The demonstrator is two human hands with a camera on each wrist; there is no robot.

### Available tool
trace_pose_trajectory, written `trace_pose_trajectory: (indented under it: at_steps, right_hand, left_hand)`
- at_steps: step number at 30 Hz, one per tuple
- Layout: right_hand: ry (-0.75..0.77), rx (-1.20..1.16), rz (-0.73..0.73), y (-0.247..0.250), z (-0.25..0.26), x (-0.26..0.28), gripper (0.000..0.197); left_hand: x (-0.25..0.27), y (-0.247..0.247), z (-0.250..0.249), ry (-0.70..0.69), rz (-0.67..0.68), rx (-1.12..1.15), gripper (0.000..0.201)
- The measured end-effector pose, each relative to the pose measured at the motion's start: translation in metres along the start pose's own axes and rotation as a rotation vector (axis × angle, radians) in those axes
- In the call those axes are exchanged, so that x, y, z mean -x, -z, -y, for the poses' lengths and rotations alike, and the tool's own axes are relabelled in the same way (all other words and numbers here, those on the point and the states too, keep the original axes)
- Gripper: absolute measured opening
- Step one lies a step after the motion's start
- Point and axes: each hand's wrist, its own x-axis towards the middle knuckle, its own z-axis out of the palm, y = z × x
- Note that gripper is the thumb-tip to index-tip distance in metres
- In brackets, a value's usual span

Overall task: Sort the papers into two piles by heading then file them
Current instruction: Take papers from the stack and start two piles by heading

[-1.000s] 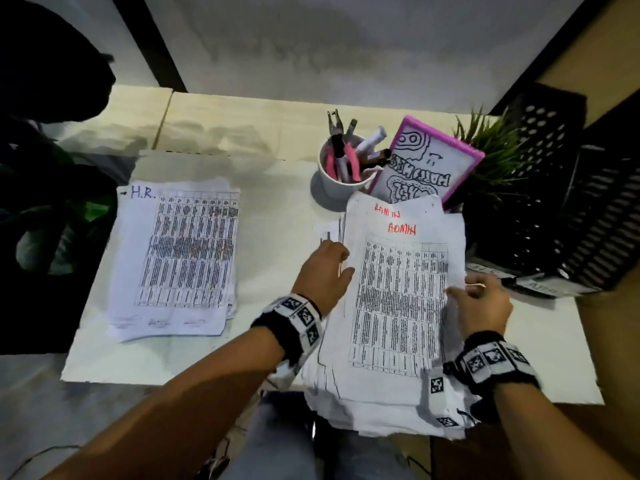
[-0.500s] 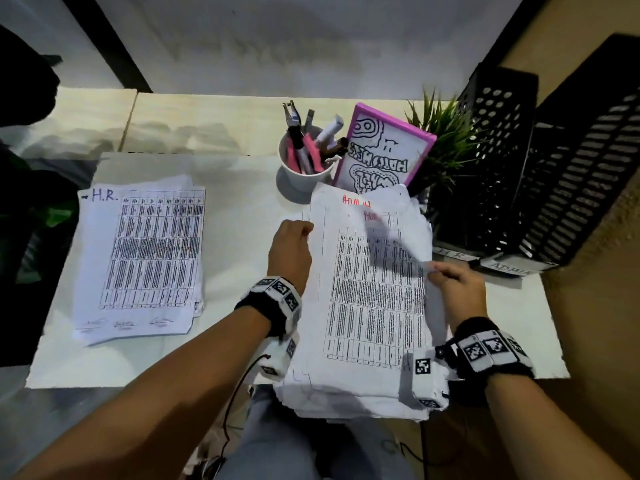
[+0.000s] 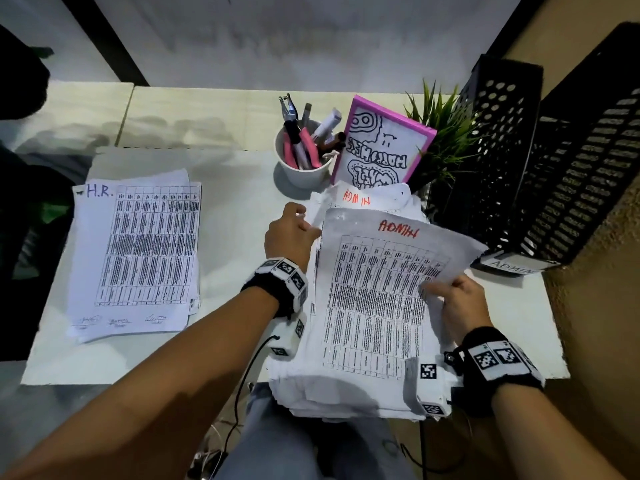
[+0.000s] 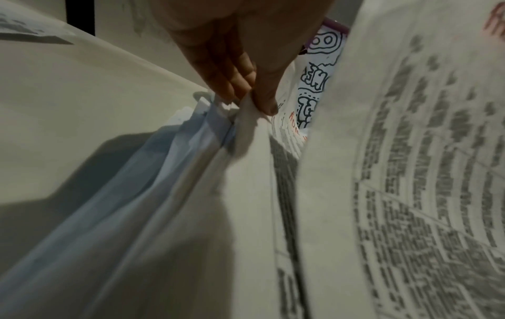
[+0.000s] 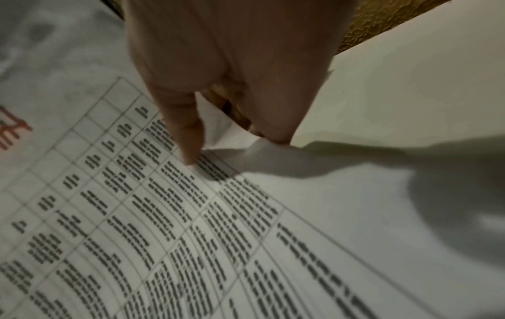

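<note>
A pile headed H.R. (image 3: 135,258) lies flat on the left of the white table (image 3: 239,209). On the right lies a thick stack headed ADMIN (image 3: 356,379), hanging over the near table edge. My right hand (image 3: 433,289) (image 5: 226,146) pinches the right edge of the top ADMIN sheet (image 3: 381,289) (image 5: 136,215), thumb on top, and holds that edge raised off the stack. My left hand (image 3: 301,223) (image 4: 251,97) pinches the stack's far left edge (image 4: 246,133), thumb above, fingers beneath.
A white cup of pens and pliers (image 3: 304,168), a pink-framed drawing board (image 3: 384,147) and a green plant (image 3: 446,126) stand behind the stack. Black mesh file trays (image 3: 554,168) rise at the right, one labelled ADMIN (image 3: 509,266).
My right hand has raised the top ADMIN sheet's right edge off the stack, uncovering another ADMIN heading behind it. My left hand has stayed at the stack's left edge.
</note>
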Motion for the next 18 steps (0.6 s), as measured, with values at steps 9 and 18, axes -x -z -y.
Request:
trace_pose_trajectory:
  at_steps: [9,18]
  right_hand:
    - [0.042,-0.043,0.002,-0.007,0.014,0.008,0.017]
    - [0.098,0.033,-0.041,-0.002,0.01,-0.001,0.021]
  left_hand:
    - [0.015,0.009,0.017,-0.281,0.056,0.257,0.02]
    - [0.065,0.008,0.002,0.094,0.459,0.873,0.014]
